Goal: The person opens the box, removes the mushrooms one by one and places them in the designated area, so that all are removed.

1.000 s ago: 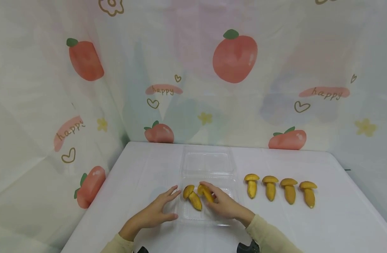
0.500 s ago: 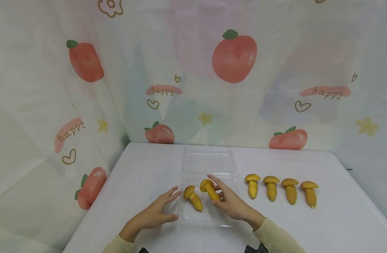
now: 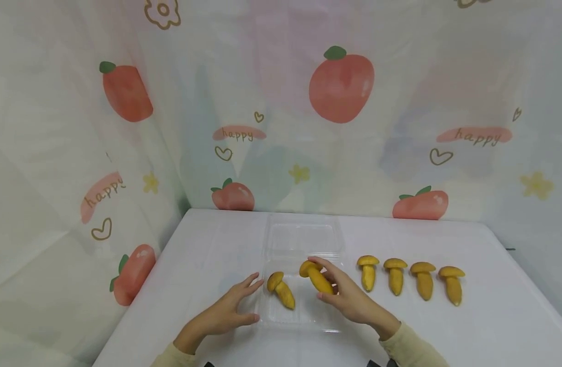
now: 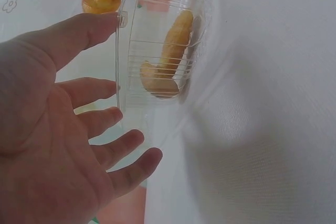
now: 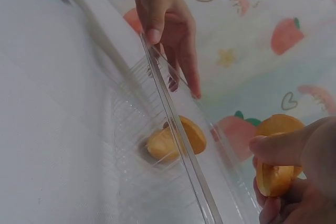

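My right hand (image 3: 352,298) pinches a yellow mushroom (image 3: 318,278) by its stem, thumb on one side and fingers on the other, above the right half of a clear plastic box (image 3: 304,318). The right wrist view shows this held mushroom (image 5: 278,177) higher than the box rim. Inside the box on the left lies another mushroom (image 3: 282,290), cap toward the back. My left hand (image 3: 226,308) stays at the box's left side with fingers spread; in the left wrist view its thumb and fingertips (image 4: 113,86) meet the rim (image 4: 119,61).
Several more yellow mushrooms (image 3: 396,276) lie in a row on the white table (image 3: 492,326), right of the box. The box's hinged lid (image 3: 304,237) lies folded back behind it. A fruit-patterned curtain (image 3: 281,76) hangs along the back and left.
My right hand has lifted the mushroom up from within the box and shifted it a little to the right. The left hand and the other mushrooms have stayed in place.
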